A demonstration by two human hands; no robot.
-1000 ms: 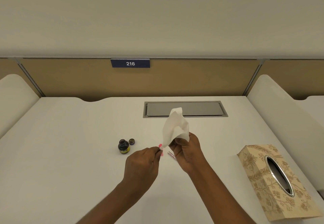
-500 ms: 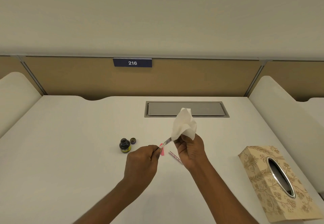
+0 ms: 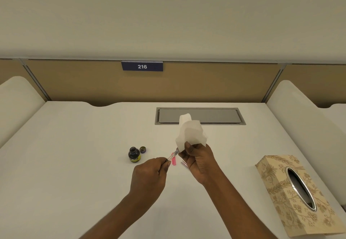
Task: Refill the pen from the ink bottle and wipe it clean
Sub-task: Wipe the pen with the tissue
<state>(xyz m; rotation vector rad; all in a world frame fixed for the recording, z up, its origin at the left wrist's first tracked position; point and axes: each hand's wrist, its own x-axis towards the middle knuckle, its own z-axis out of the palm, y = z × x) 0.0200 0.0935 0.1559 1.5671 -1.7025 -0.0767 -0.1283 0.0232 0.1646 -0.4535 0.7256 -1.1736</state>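
My left hand (image 3: 149, 175) pinches a thin clear pen part (image 3: 173, 154) that points up and to the right. My right hand (image 3: 198, 159) grips a white tissue (image 3: 190, 133), which stands up above the fist and meets the pen part's tip. An open ink bottle (image 3: 134, 154) with dark ink stands on the white desk (image 3: 65, 164), left of my hands, and its cap (image 3: 143, 149) lies just beside it. A pink pen piece (image 3: 174, 161) and a clear pen piece (image 3: 184, 164) lie on the desk between and under my hands.
A patterned beige tissue box (image 3: 297, 194) sits at the right near the desk edge. A grey cable hatch (image 3: 200, 116) is set into the desk behind the tissue. White side dividers (image 3: 16, 98) and a tan back panel with a "216" sign (image 3: 142, 66) enclose the desk.
The tissue slid along the pen part toward its tip, so more of the part shows between my hands. My right hand shifted slightly right and up.
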